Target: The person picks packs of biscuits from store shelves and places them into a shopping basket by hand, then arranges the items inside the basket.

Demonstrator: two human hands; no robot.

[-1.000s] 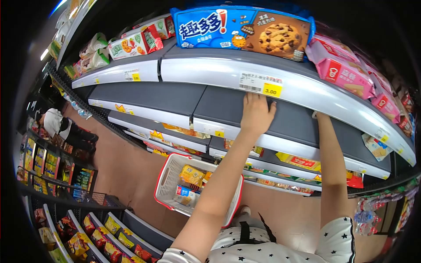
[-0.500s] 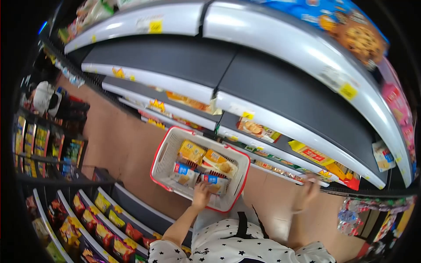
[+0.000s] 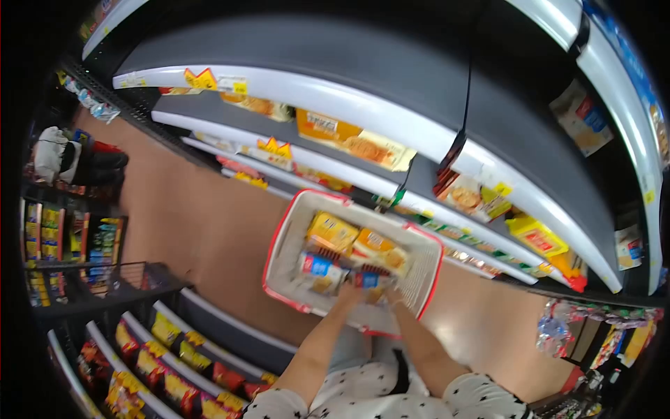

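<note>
A white plastic basket with a red rim [image 3: 271, 260] is in front of my body. Down inside it, my left hand [image 3: 349, 292] and my right hand [image 3: 393, 295] close on either side of a blue-and-white food packet [image 3: 368, 280]. My fingertips are partly hidden and a little blurred. To the left of this packet lies a similar blue-and-white packet [image 3: 319, 269]. On the far side of the basket are a yellow food packet [image 3: 332, 231] and an orange-and-cream biscuit packet [image 3: 380, 251].
Grey shelves with white front edges [image 3: 293, 82] curve across the far side, holding biscuit packs [image 3: 363, 144] and a yellow packet [image 3: 537, 234]. Racks of bagged snacks [image 3: 159, 371] stand at the lower left. A person [image 3: 59, 157] is in the aisle [image 3: 188, 230] at far left.
My right hand has come from the shelf side on the right into the basket, meeting my left hand at the blue-and-white packet. The view has shifted, and the basket appears further right.
</note>
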